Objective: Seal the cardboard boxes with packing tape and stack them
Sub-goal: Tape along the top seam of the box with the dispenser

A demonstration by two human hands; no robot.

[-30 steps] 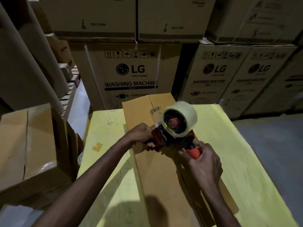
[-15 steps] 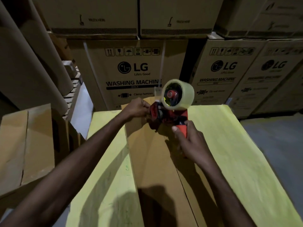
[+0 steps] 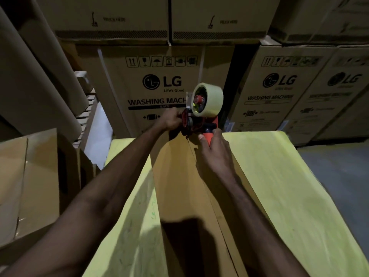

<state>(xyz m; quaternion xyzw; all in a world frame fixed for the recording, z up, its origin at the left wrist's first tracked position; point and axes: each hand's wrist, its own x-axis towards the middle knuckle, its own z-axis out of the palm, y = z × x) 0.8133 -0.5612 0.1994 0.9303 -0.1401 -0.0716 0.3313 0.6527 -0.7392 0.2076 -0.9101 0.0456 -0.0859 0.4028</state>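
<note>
A long brown cardboard box point(image 3: 179, 186) lies on the yellow table point(image 3: 279, 186), its two top flaps meeting in a centre seam. A red tape dispenser point(image 3: 199, 122) with a pale roll of packing tape point(image 3: 209, 100) stands at the box's far end, over the seam. My right hand point(image 3: 214, 150) grips the dispenser's orange handle. My left hand point(image 3: 172, 120) has its fingers curled at the dispenser's front, at the box's far edge; what they pinch is hidden.
Large LG washing machine cartons point(image 3: 159, 86) are stacked behind the table. Brown boxes point(image 3: 30, 176) sit to the left, with big cardboard rolls point(image 3: 40, 76) leaning above them. Grey floor point(image 3: 343, 176) shows at the right.
Both hands and the dispenser have moved away from me along the seam, from the box's middle to its far end. The roll now stands higher and more upright.
</note>
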